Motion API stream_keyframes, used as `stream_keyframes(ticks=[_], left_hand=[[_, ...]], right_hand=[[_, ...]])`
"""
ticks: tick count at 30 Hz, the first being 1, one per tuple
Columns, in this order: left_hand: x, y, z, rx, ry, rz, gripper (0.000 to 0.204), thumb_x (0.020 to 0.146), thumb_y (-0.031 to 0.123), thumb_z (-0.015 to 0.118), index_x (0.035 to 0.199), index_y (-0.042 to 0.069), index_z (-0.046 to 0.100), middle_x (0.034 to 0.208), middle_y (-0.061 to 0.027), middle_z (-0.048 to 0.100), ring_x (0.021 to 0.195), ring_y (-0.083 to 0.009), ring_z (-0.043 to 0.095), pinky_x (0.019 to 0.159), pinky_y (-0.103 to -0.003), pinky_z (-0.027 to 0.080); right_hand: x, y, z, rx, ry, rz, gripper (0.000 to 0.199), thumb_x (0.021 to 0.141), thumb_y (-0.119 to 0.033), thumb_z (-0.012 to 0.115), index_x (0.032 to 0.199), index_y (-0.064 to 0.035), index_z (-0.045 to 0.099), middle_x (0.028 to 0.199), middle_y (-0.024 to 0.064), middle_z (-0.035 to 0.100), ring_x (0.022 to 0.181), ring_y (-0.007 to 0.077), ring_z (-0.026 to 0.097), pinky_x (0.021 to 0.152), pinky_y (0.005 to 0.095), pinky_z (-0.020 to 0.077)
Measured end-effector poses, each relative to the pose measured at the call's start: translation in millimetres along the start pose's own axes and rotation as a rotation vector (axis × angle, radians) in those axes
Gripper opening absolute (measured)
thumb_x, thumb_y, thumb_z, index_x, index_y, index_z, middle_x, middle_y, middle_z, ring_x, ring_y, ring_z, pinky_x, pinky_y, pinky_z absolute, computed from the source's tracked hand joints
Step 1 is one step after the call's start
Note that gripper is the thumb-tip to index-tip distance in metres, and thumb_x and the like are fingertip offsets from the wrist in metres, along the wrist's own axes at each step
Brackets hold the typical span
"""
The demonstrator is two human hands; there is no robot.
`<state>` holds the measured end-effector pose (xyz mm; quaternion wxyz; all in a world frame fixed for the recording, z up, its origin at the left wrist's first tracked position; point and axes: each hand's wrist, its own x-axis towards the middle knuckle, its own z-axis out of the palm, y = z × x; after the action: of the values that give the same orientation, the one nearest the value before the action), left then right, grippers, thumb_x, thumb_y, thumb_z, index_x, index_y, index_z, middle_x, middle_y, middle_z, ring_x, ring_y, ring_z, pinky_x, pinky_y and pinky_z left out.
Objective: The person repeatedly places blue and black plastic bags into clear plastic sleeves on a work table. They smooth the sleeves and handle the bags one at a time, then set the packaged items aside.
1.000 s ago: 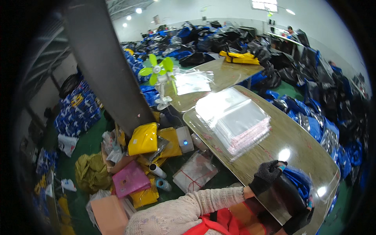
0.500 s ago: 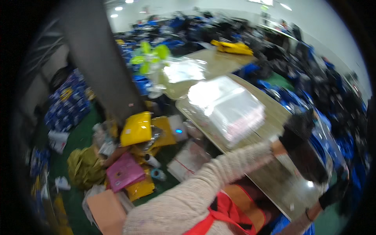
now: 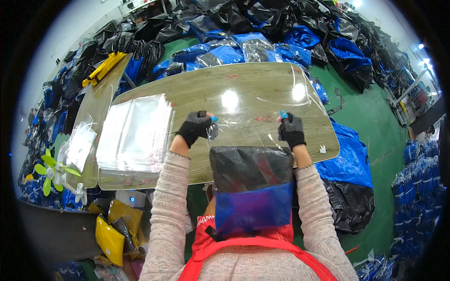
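Observation:
My left hand and my right hand, both in black gloves with blue at the fingertips, are raised over the wood-look table. Each is closed in a pinch on the clear film of a plastic bag, drawn between them. Below the film hangs a folded black and blue packet, its black half on top and its blue half below. It seems to be inside the bag, in front of my red apron. On the table left of my left hand lies a stack of clear plastic bags.
The table has a rounded rim. Black and blue bundles are heaped behind it. A blue and black bag stands at its right. At the left are a green fan and yellow packets.
My view has turned to the right. My hands, earlier apart at the right with a dark thing in clear film, are now level in front of me, with the packet hanging below them.

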<state>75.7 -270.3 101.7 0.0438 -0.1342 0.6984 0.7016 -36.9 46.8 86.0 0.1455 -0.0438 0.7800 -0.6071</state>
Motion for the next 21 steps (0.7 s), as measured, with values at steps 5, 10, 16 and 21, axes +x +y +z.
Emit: stream_keyframes(ticks=[5, 10, 16, 21], left_hand=[[25.8, -81.6, 1.1, -0.758, 0.071, -0.009, 0.046, 0.095, 0.042, 0.053, 0.126, 0.008, 0.049, 0.122, -0.0163, 0.057, 0.113, -0.0291, 0.058, 0.089, -0.045, 0.052], [30.4, -76.5, 22.7, -0.175, 0.108, 0.080, 0.039, 0.095, 0.033, 0.058, 0.119, 0.001, 0.058, 0.108, -0.0104, 0.066, 0.098, -0.0250, 0.064, 0.086, -0.041, 0.054], [34.2, -47.7, 29.0, -0.261, 0.035, 0.144, 0.025, 0.095, 0.016, 0.055, 0.107, -0.002, 0.067, 0.092, -0.0088, 0.071, 0.081, -0.0130, 0.067, 0.073, -0.026, 0.054], [30.7, -40.7, 22.4, 0.566, 0.113, 0.480, 0.025, 0.095, 0.016, 0.056, 0.107, -0.003, 0.066, 0.095, -0.0099, 0.071, 0.085, -0.0151, 0.068, 0.074, -0.027, 0.055]], right_hand=[[39.8, 40.8, 1.6, -0.534, 0.372, -0.296, 0.026, 0.093, -0.029, 0.052, 0.093, -0.0046, 0.062, 0.083, 0.0201, 0.067, 0.078, 0.0385, 0.064, 0.069, 0.0437, 0.0503], [41.2, -0.7, 47.5, -0.303, -0.171, -0.713, 0.018, 0.084, -0.013, 0.062, 0.100, -0.0057, 0.065, 0.092, 0.0150, 0.066, 0.081, 0.0321, 0.064, 0.074, 0.0384, 0.0511], [46.9, -43.4, 114.1, -0.816, -0.340, -1.025, 0.019, 0.078, -0.016, 0.067, 0.097, -0.0136, 0.070, 0.087, 0.0095, 0.064, 0.082, 0.0294, 0.062, 0.072, 0.0399, 0.0517], [59.7, -53.5, 117.3, -0.954, -0.404, -1.049, 0.022, 0.074, -0.029, 0.071, 0.089, -0.0125, 0.068, 0.087, 0.0083, 0.065, 0.081, 0.0289, 0.064, 0.067, 0.0413, 0.0524]])
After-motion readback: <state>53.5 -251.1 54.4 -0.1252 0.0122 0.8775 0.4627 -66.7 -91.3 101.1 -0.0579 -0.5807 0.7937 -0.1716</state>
